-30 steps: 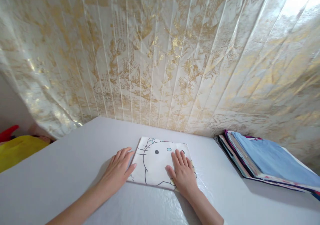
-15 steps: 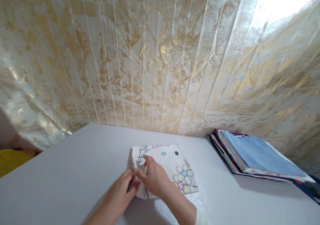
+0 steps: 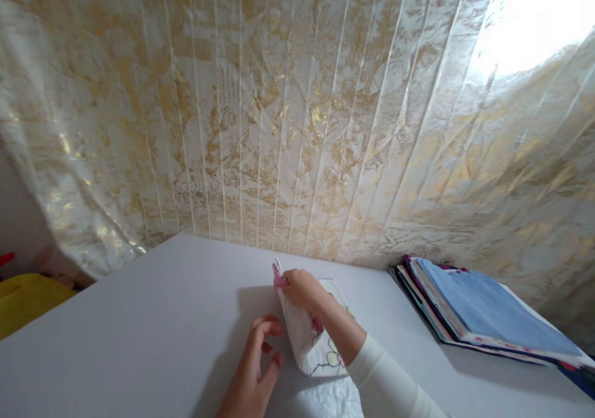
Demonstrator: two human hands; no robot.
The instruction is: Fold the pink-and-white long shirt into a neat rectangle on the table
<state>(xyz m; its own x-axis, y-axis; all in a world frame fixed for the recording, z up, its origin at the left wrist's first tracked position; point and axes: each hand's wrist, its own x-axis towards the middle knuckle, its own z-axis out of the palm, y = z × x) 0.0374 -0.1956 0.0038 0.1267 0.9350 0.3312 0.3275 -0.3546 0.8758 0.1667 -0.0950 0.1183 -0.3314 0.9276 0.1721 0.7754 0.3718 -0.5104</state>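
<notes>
A white printed cloth (image 3: 297,343) with flowers and pink patches stands partly raised on the table in front of me. My right hand (image 3: 304,291) pinches its upper left edge, lifting that side off the surface. My left hand (image 3: 263,356) is just left of the cloth, apart from it, with fingers curved and thumb spread, holding nothing. My right forearm covers part of the cloth's right half.
On the right of the white table (image 3: 162,331) lies a stack of folded fabrics (image 3: 488,303), light blue on top. A shiny gold-patterned curtain (image 3: 279,126) hangs along the back. Something yellow (image 3: 32,300) shows past the left edge.
The cloth lay flat with both hands at its left edge. Now my right hand has raised that edge, and my left hand has let go and moved slightly toward the right.
</notes>
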